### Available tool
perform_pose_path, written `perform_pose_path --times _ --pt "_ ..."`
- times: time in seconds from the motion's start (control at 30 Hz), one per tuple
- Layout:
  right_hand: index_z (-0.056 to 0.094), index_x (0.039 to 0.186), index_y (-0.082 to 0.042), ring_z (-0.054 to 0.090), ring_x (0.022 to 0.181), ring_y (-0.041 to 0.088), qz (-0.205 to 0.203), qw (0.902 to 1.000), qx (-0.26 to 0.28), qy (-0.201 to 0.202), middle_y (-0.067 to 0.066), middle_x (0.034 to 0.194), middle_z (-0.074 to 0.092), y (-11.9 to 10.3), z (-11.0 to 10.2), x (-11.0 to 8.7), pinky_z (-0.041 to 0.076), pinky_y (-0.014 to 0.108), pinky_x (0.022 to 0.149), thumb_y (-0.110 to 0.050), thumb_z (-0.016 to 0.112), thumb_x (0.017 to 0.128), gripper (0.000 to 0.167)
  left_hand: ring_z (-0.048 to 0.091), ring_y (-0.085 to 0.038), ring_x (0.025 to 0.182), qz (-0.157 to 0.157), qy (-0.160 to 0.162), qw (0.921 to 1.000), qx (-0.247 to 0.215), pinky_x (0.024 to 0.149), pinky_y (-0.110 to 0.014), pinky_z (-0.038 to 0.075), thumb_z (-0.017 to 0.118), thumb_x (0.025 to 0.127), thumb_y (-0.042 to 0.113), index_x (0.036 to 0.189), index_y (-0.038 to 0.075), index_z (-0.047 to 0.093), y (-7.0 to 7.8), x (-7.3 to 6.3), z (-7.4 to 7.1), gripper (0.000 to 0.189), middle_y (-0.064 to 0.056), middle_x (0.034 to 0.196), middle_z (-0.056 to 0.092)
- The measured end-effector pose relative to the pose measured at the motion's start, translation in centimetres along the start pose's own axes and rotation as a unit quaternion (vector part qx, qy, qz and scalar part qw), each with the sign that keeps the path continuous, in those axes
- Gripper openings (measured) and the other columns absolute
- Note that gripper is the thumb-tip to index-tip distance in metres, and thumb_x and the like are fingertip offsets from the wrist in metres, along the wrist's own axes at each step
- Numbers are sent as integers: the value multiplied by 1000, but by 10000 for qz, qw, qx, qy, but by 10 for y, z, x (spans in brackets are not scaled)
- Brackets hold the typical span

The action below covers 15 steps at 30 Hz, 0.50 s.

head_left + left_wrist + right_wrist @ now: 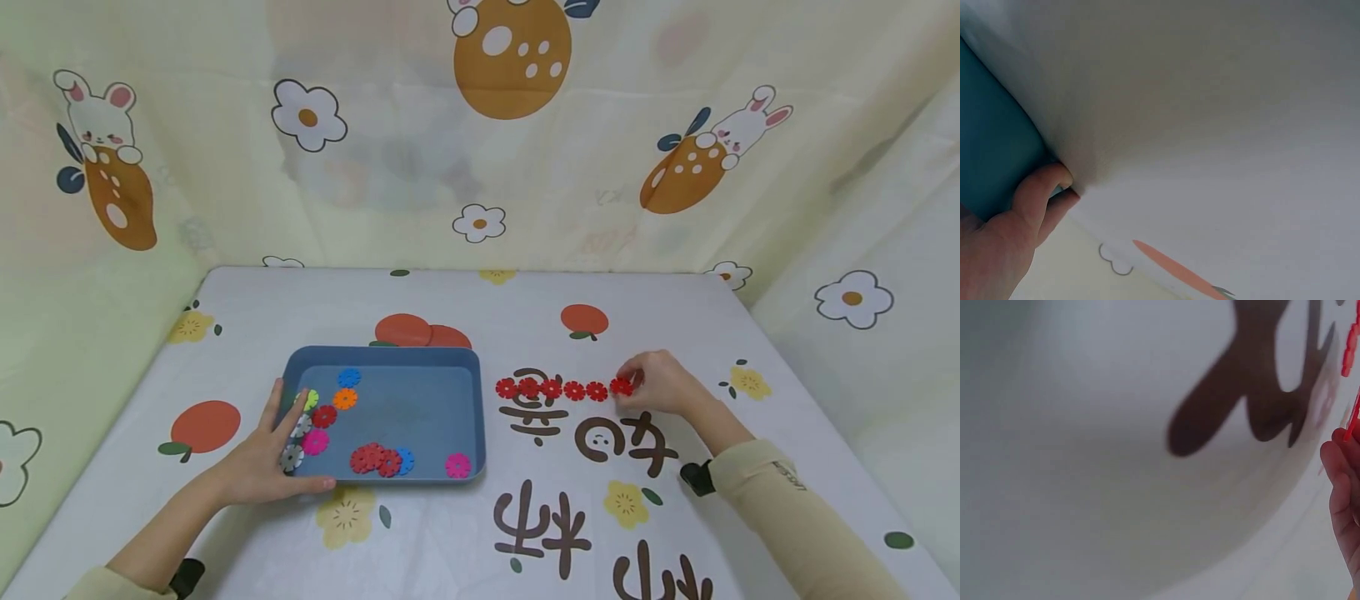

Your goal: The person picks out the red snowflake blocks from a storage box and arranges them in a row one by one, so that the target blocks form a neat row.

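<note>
My left hand (258, 458) grips the near left corner of a blue-grey tray (431, 357), fingers at its left wall and the thumb along its front. In the left wrist view, bent fingers lie against the tray (997, 125). Inside are flower-shaped plastic discs: an orange disc (345, 399), a pink disc (458, 466), overlapping red discs (367, 458) and several others. Right of the tray runs a row of red discs (551, 389). At its right end, my right hand (660, 383) pinches a red disc (621, 387) in its fingertips, with a small gap to the row.
A white tablecloth (420, 542) printed with fruit, flowers and brown characters covers the table. Behind it hangs a cream curtain (390, 183) with rabbit prints, and more cloth encloses both sides. Black bands show at both wrists.
</note>
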State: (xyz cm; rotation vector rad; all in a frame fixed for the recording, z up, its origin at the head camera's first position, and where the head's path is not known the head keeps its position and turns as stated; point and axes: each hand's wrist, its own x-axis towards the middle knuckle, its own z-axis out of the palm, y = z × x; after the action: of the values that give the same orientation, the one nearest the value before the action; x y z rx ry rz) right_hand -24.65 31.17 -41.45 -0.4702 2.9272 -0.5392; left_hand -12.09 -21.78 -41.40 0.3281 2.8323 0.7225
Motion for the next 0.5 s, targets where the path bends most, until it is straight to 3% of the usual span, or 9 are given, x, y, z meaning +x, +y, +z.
perform_pose_path --times 0.23,0.5 --pt "68 92 0 52 66 16 -79 9999 -42 -118 4 78 62 3 3 0 47 24 54 -19 78 65 35 35 -57 115 -13 0 10000 -22 71 -52 51 72 63 60 146 5 8 1 0 0 119 -26 147 -13" --pt "69 88 -1 51 65 15 -226 9995 -231 8 2 75 60 4 6 0 46 24 54 -19 80 63 33 34 -57 116 -10 14 10000 -29 71 -52 51 72 62 60 147 5 8 0 0 1 119 -26 147 -13"
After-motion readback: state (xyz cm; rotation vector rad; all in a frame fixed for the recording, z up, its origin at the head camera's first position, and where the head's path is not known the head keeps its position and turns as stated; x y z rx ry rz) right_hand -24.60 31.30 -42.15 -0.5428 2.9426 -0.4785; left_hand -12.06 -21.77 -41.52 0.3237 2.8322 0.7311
